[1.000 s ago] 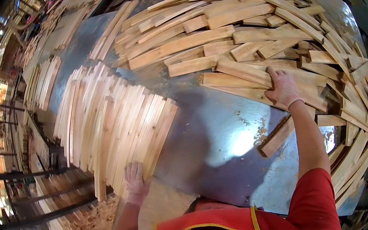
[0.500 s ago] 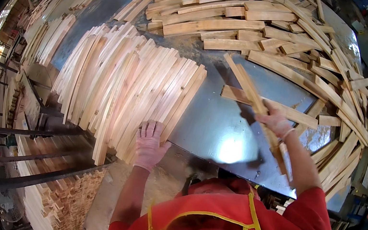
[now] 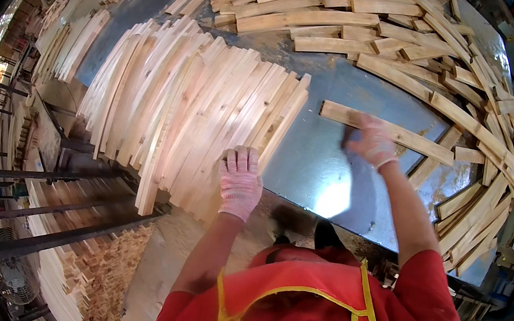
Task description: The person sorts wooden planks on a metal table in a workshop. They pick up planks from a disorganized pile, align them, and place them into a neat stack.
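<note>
My left hand (image 3: 241,182), in a pinkish knit glove, lies over the near ends of the wooden strips (image 3: 206,118) at the right side of their row. Its fingers are stretched out on the wood. The strips lie side by side, their far ends uneven. My right hand (image 3: 374,143), gloved too, is over the near edge of a single wooden board (image 3: 420,141) lying crosswise on the metal table (image 3: 307,162). Its thumb stands apart from the fingers. The fingertips are blurred, and whether they touch the board is unclear.
A loose heap of wooden pieces (image 3: 307,23) covers the table's far side and continues around the right. Stacked strips (image 3: 98,277) sit in a dark metal rack (image 3: 53,239) at lower left, near a fan (image 3: 13,279). Smaller groups of strips (image 3: 82,44) lie farther left.
The long pieces that my right hand held are out of it, and it has moved up toward the crosswise board. My left hand has shifted right along the row, whose right edge now reaches farther.
</note>
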`<state>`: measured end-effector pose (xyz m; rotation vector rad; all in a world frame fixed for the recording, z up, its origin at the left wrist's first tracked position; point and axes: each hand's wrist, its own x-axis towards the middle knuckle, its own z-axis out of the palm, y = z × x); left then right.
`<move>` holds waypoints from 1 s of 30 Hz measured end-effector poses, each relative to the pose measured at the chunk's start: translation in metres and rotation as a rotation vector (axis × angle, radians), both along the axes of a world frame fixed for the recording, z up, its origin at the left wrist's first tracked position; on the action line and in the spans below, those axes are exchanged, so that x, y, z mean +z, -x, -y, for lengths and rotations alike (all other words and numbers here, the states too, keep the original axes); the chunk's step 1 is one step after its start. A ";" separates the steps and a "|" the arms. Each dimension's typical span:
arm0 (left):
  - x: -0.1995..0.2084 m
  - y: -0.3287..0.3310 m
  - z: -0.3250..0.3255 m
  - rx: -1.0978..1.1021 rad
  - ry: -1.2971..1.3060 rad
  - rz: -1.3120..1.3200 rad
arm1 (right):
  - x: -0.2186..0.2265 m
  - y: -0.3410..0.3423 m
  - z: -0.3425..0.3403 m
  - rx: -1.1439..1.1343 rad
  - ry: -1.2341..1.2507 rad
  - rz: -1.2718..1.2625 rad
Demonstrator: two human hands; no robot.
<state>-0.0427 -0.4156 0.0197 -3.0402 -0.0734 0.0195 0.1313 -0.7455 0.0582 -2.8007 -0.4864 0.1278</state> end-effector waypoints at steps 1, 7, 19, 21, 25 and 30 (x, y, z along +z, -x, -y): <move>0.002 -0.004 0.007 -0.013 -0.038 0.020 | -0.004 -0.006 0.047 -0.038 0.151 0.076; 0.037 -0.017 0.072 -0.138 0.080 0.022 | 0.018 -0.002 0.085 0.156 0.447 -0.359; 0.019 -0.045 0.162 -0.274 0.291 -0.098 | 0.005 -0.150 0.332 -0.489 0.588 -0.030; 0.017 -0.056 0.162 -0.239 0.246 -0.199 | 0.031 -0.146 0.316 -0.209 0.681 -0.254; 0.023 -0.070 0.155 -0.305 0.163 -0.356 | 0.011 -0.137 0.285 -0.238 0.117 -0.384; 0.037 -0.025 0.106 0.143 0.515 -0.498 | -0.006 -0.083 0.224 -0.645 -1.080 -0.652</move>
